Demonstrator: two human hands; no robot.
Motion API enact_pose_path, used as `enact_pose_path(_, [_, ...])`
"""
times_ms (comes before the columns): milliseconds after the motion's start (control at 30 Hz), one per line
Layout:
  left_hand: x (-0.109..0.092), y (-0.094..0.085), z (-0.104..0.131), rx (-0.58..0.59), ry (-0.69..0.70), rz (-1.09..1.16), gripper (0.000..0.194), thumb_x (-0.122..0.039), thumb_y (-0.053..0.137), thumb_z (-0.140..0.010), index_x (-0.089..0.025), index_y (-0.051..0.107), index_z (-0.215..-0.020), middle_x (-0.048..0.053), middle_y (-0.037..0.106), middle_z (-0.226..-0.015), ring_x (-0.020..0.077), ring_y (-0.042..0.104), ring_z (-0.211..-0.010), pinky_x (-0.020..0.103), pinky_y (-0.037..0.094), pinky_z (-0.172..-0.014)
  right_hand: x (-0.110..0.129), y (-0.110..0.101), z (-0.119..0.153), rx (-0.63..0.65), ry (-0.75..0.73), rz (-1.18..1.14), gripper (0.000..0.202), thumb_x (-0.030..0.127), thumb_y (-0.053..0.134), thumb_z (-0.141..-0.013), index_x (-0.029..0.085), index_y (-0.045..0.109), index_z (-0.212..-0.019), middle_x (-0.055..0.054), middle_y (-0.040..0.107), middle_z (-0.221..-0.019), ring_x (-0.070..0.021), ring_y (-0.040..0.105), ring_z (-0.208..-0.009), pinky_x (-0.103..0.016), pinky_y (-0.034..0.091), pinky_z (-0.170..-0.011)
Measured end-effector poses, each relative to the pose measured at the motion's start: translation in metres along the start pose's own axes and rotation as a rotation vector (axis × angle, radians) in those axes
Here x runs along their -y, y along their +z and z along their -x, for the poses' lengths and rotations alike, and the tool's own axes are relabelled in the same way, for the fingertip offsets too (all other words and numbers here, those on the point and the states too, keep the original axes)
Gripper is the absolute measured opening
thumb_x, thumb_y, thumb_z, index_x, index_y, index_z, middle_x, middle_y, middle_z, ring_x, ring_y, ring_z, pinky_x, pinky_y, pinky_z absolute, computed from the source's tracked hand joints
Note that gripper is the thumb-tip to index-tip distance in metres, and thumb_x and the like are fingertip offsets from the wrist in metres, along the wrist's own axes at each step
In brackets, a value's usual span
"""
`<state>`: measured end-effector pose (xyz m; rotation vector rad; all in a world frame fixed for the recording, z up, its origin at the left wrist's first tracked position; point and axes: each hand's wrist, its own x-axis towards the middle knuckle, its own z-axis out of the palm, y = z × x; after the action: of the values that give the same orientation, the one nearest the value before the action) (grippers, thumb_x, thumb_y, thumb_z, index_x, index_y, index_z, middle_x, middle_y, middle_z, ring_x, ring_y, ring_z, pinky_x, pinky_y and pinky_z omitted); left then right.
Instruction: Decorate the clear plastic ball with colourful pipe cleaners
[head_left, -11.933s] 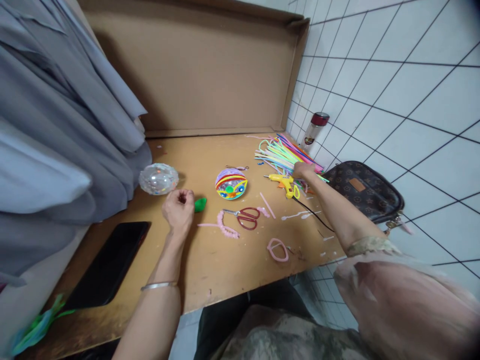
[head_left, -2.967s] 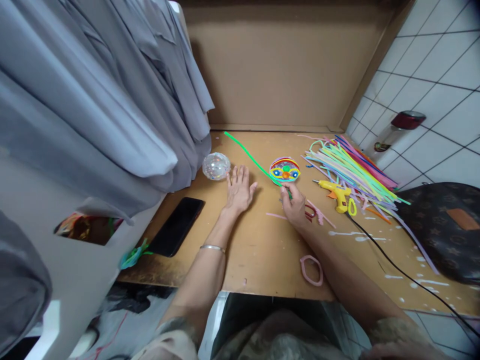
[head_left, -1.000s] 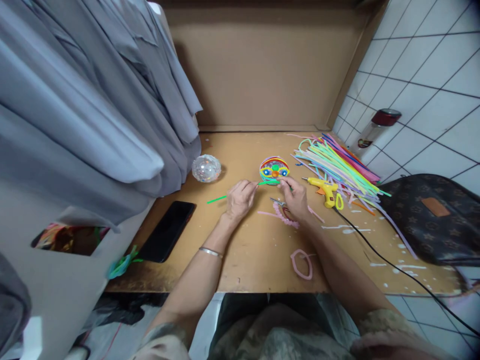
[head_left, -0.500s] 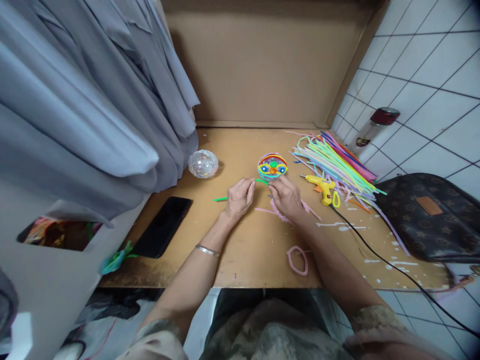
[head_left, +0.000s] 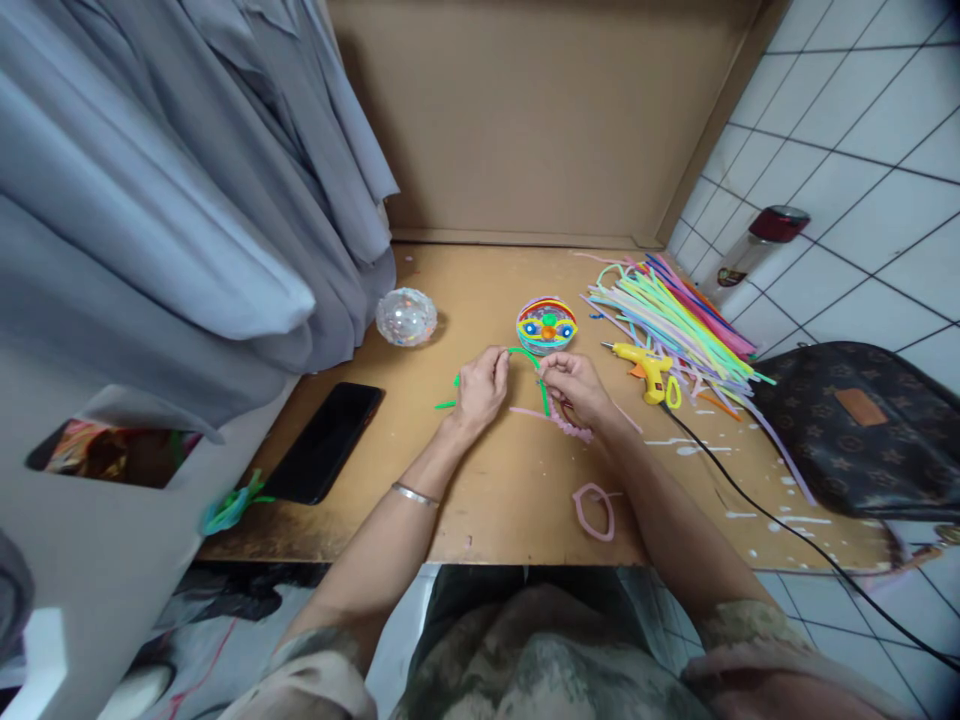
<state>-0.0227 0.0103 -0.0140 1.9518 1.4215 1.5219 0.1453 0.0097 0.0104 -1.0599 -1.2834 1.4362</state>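
Note:
A green pipe cleaner (head_left: 525, 352) arches between my hands over the table, one part hanging down below the right fingers. My left hand (head_left: 482, 388) pinches it with closed fingers, and green bits stick out on that hand's left side. My right hand (head_left: 576, 384) pinches the same pipe cleaner near its bend. Just beyond it sits a round clear ball decorated with a colourful face (head_left: 547, 325). A curled pink pipe cleaner (head_left: 571, 430) lies partly hidden under my right hand. Closer to me is a pink pipe cleaner loop (head_left: 595, 512).
To the left are a clear ball (head_left: 406, 317) and a black phone (head_left: 326, 443). On the right lie a heap of coloured pipe cleaners (head_left: 675, 315), a yellow glue gun (head_left: 649, 370) with its black cord, a bottle with a red cap (head_left: 757, 250) and a dark bag (head_left: 862, 440).
The green pipe cleaner is now bent downward at my right hand, whose fingers have shifted and lifted slightly. My left hand keeps its hold. The view has tilted a little.

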Motion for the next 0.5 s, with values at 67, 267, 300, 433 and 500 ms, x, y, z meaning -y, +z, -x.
enact_pose_path(67, [-0.002,-0.001,-0.001,-0.034,-0.029,0.032,0.028,-0.034,0.045,-0.095,-0.019,0.062,-0.08,0.001,0.06,-0.064,0.0123,0.054,-0.057,0.024,0.042,-0.064,-0.005,-0.001,0.0,0.035,0.025,0.047,0.018,0.033,0.067,-0.062,0.021,0.056,-0.069,0.011,0.045,-0.037,-0.0064,0.035,-0.025,-0.018,0.024,-0.027])
enact_pose_path(267, [-0.004,-0.002,-0.001,-0.057,-0.04,0.051,0.028,-0.035,0.047,-0.095,-0.019,0.061,-0.077,0.001,0.061,-0.064,0.0115,0.053,-0.057,0.024,0.041,-0.063,-0.016,-0.004,-0.003,0.024,-0.005,0.189,0.016,0.034,0.062,-0.066,0.021,0.056,-0.071,0.009,0.048,-0.037,-0.0088,0.04,-0.026,-0.019,0.026,-0.03])
enact_pose_path(300, [-0.004,-0.002,-0.001,-0.058,-0.039,0.044,0.028,-0.035,0.046,-0.095,-0.019,0.061,-0.077,0.001,0.061,-0.065,0.0115,0.053,-0.057,0.024,0.041,-0.063,-0.017,-0.004,-0.004,0.002,-0.019,0.232,0.015,0.034,0.062,-0.066,0.021,0.056,-0.071,0.008,0.049,-0.039,-0.0088,0.042,-0.028,-0.019,0.027,-0.032])
enact_pose_path(433, [-0.002,-0.001,0.0,-0.062,-0.044,0.018,0.028,-0.032,0.044,-0.096,-0.019,0.06,-0.078,0.001,0.06,-0.063,0.0115,0.054,-0.057,0.023,0.042,-0.064,-0.02,-0.007,-0.009,-0.104,-0.09,0.439,0.007,0.025,0.061,-0.065,0.02,0.059,-0.068,0.005,0.055,-0.047,-0.0096,0.047,-0.038,-0.021,0.035,-0.041])
enact_pose_path(500, [0.001,0.0,0.0,-0.056,-0.034,-0.017,0.029,-0.032,0.043,-0.096,-0.018,0.061,-0.078,0.001,0.061,-0.063,0.0117,0.053,-0.056,0.024,0.042,-0.063,-0.023,-0.009,-0.011,-0.138,-0.134,0.526,0.004,0.023,0.059,-0.064,0.02,0.06,-0.067,0.004,0.058,-0.051,-0.0109,0.05,-0.044,-0.022,0.037,-0.045])
